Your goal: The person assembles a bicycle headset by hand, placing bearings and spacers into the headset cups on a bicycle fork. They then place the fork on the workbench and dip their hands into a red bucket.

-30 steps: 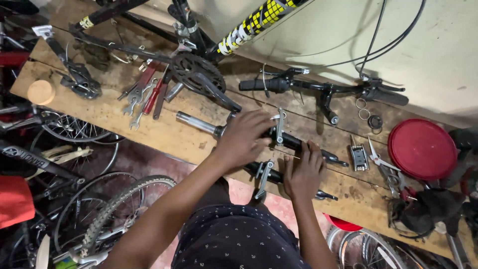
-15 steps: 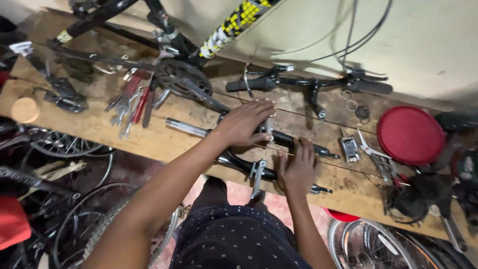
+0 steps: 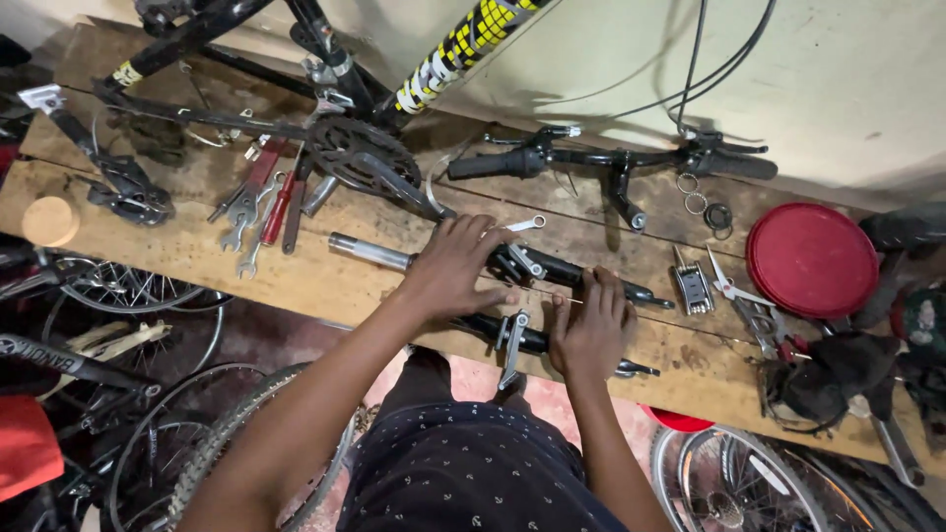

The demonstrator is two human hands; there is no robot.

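A black bicycle fork (image 3: 552, 268) with a silver steerer tube (image 3: 370, 251) lies across the wooden workbench (image 3: 315, 281). My left hand (image 3: 455, 264) rests on its crown area, palm down, fingers spread over it. My right hand (image 3: 589, 325) grips the fork's near black leg, which carries a silver brake arm (image 3: 512, 345) that hangs over the front edge. A small silver wrench (image 3: 522, 225) lies just beyond my left fingertips.
Wrenches and red-handled tools (image 3: 261, 202) lie at the left. A bicycle frame with crankset (image 3: 360, 153) and a black handlebar (image 3: 611, 163) sit at the back. A red lid (image 3: 810, 258), pliers (image 3: 754, 310) and a multi-tool (image 3: 693, 288) are right. Wheels (image 3: 197, 433) stand below.
The view has shifted a little. My left hand has settled flatter onto the fork's crown, and my right hand stays on the near leg.
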